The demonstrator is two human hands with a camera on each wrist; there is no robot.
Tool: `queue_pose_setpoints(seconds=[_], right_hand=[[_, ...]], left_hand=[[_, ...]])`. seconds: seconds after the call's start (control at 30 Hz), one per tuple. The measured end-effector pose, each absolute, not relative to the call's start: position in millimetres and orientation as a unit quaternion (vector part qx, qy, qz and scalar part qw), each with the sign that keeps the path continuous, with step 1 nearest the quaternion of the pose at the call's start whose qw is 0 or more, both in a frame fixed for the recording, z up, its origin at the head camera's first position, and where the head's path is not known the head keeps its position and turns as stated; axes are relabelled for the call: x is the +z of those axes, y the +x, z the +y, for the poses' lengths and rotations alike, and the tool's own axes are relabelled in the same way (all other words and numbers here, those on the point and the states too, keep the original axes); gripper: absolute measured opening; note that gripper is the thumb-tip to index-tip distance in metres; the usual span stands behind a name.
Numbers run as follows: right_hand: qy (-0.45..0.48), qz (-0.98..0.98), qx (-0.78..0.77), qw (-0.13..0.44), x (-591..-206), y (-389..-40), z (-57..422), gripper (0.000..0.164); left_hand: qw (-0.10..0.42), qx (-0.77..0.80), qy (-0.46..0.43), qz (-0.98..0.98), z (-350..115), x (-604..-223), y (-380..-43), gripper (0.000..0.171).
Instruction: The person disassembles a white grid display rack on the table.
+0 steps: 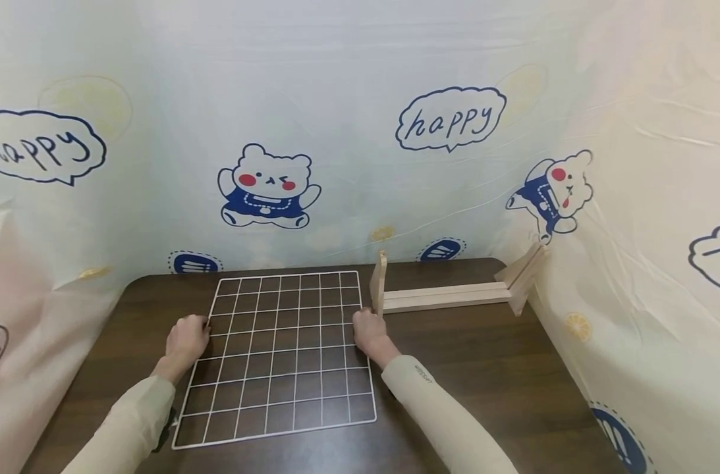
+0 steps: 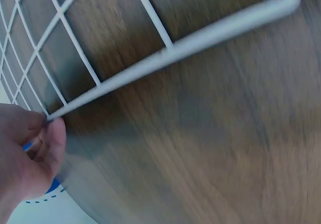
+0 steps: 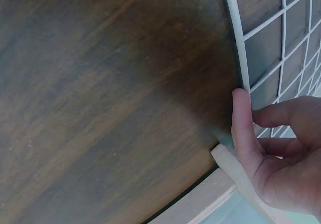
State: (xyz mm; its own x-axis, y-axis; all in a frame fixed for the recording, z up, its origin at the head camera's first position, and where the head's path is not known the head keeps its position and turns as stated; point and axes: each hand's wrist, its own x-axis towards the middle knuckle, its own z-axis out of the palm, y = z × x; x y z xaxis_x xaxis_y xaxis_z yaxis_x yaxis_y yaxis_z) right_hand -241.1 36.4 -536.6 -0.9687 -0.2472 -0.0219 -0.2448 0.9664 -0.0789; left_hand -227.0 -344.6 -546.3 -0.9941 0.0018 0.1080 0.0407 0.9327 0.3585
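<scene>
A white wire grid panel [image 1: 296, 346] lies across the left half of the dark wooden table. My left hand [image 1: 188, 340] pinches its left edge between thumb and fingers, which the left wrist view also shows, with the edge wire [image 2: 165, 57] running off to a rounded corner. On the opposite side my right hand [image 1: 371, 332] grips the right edge; in the right wrist view the thumb lies along the outer wire [image 3: 239, 53] and the fingers curl in through the mesh. Right beside that hand stands the end piece of a wooden rack [image 1: 448, 297].
The wooden rack reaches from the panel to the table's back right corner, its other end piece [image 1: 524, 279] near the curtain. A printed curtain [image 1: 360, 131] with bears and "happy" bubbles hangs behind and beside the table [image 1: 478, 382].
</scene>
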Motion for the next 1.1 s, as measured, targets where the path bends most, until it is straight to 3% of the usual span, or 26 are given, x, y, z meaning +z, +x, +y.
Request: queue_pose_setpoints(seconds=[0.07,0.3,0.5,0.7,0.87,1.1], right_hand=[[-0.124,0.991,-0.043,0.025,-537.2,-240.2,35.9,0.016],[-0.114,0.990,-0.077,0.020,-537.6,-242.5,37.5,0.058],[-0.128,0.985,-0.117,0.025,-532.8,-244.9,42.2,0.046],[-0.123,0.946,-0.256,0.155,-505.7,-243.7,63.6,0.054],[-0.179,0.887,-0.364,0.222,-495.2,-236.2,82.2,0.062],[-0.225,0.870,-0.402,0.175,-480.2,-212.7,108.3,0.060]], left_hand=[[0.057,-0.185,0.001,-0.981,-344.7,-545.9,-225.2,0.009],[0.053,-0.218,0.047,-0.973,-339.7,-544.4,-217.5,0.024],[0.094,-0.234,0.037,-0.967,-336.4,-548.7,-212.0,0.036],[0.043,-0.307,0.058,-0.949,-331.1,-545.7,-206.4,0.055],[0.018,-0.349,0.073,-0.934,-319.1,-536.6,-186.7,0.054],[0.058,-0.381,0.081,-0.919,-290.3,-525.0,-158.6,0.051]])
